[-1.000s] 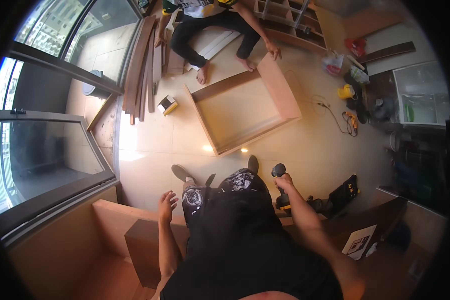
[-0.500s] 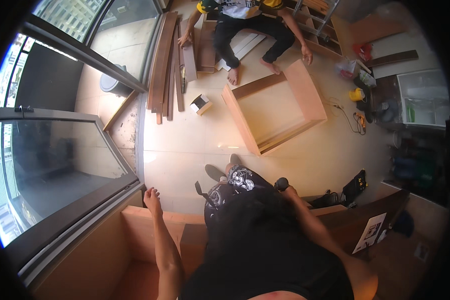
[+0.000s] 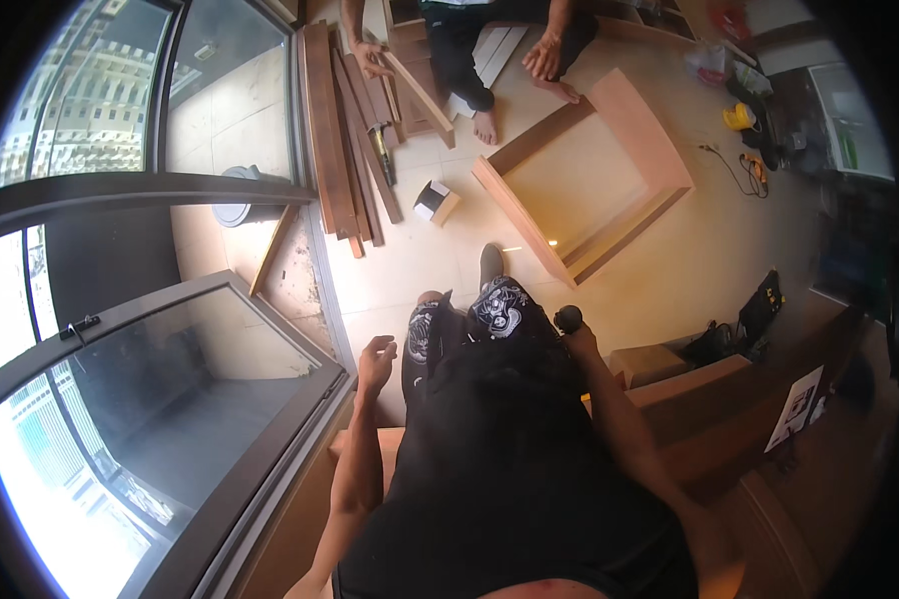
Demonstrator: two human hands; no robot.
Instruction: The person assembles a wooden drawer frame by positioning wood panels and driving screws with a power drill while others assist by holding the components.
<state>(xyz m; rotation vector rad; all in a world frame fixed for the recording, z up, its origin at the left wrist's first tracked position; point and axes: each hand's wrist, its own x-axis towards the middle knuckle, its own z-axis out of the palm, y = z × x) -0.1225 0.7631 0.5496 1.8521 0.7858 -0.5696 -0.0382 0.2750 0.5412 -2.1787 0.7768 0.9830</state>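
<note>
My left hand [image 3: 377, 361] hangs in the air left of my knees, fingers loosely bent and apart, holding nothing. Beside my right thigh, my right hand [image 3: 581, 342] is wrapped round a dark handheld tool [image 3: 567, 319] with a rounded black end; the rest of it is hidden, so its exact kind does not show. Ahead on the floor lies a wooden box frame [image 3: 624, 235], open in the middle. A small white-and-black carton [image 3: 436, 202] stands left of that frame.
A co-worker [image 3: 459, 60] sits at the far side, one hand by a tilted wooden board [image 3: 420, 98]. Long brown planks [image 3: 335, 150] and a hammer [image 3: 382, 155] lie at left, near the glass door [image 3: 160, 379]. A wooden panel [image 3: 689, 394], black tool bag [image 3: 762, 304] and orange-ended cable [image 3: 754, 175] are at right.
My view has shifted and one foot is further forward. My left hand has come closer to my legs. The co-worker's board is now raised at a tilt, and their other hand rests by the knee.
</note>
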